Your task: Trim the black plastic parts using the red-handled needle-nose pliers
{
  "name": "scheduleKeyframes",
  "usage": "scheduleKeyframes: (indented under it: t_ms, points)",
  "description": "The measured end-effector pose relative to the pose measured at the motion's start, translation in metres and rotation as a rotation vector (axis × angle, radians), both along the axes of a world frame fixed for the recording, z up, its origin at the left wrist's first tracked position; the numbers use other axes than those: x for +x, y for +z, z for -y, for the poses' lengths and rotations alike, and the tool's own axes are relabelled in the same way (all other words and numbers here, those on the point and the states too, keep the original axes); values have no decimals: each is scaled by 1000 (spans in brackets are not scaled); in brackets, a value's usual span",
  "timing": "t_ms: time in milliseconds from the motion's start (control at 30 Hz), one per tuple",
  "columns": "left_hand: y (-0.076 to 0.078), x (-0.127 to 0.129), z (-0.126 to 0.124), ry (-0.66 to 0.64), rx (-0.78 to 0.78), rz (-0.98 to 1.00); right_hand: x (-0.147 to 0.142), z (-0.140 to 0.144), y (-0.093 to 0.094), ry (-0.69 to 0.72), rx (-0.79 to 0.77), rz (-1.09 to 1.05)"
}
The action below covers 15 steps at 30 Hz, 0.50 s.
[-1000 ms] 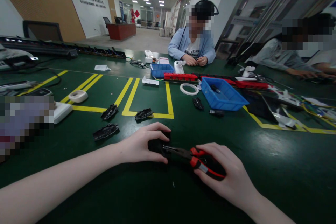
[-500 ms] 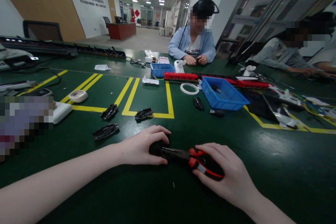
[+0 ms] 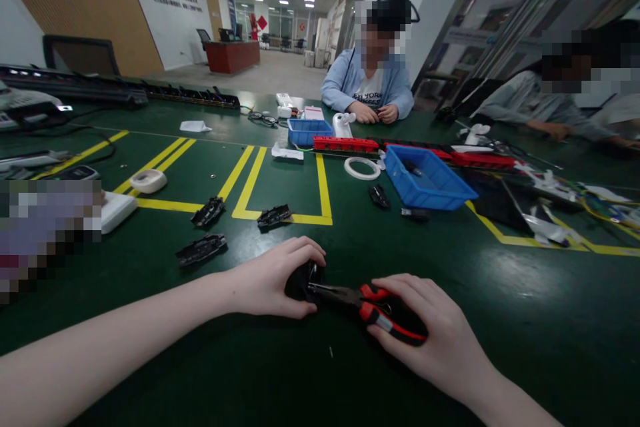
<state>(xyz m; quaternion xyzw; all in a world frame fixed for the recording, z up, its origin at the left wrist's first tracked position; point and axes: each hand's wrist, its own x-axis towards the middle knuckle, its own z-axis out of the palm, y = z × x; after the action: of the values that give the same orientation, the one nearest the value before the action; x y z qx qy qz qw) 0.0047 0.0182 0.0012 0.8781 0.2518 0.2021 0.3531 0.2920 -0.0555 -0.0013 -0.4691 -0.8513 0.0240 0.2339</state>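
My left hand [image 3: 287, 280] is closed around a dark plastic part [image 3: 300, 282] just above the green table, its fingers hiding much of it. In my right hand [image 3: 425, 320] is a pair of needle-nose pliers [image 3: 373, 307] with red and black handles. The plier jaws point left, and their tips meet the dark part. Beyond my left hand lie several similar black plastic pieces, among them one nearest my forearm [image 3: 201, 250], one at a yellow line [image 3: 274, 216] and another to its left [image 3: 209, 211]. A small pale sliver [image 3: 331, 351] lies below the pliers.
A blue bin [image 3: 425, 177] stands at the back right, with a smaller blue bin [image 3: 310, 129] farther off. A white ring [image 3: 362, 169] and a tape roll [image 3: 149, 180] lie on the table [image 3: 280, 373]. Across from me sits a person [image 3: 367, 83]; others sit at the right.
The dark part has turned slightly in my left hand, showing a shiny edge near the plier tips. Both hands stay almost in place, still holding the part and the pliers.
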Motion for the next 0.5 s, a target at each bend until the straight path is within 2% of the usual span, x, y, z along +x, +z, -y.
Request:
scheduleKeyframes:
  t_ms: [333, 500]
  points:
    - [-2, -1, 0, -10, 88, -67, -2, 0, 0, 39, 92, 29]
    - [-3, -1, 0, -29, 129, -74, -1, 0, 1, 31, 78, 26]
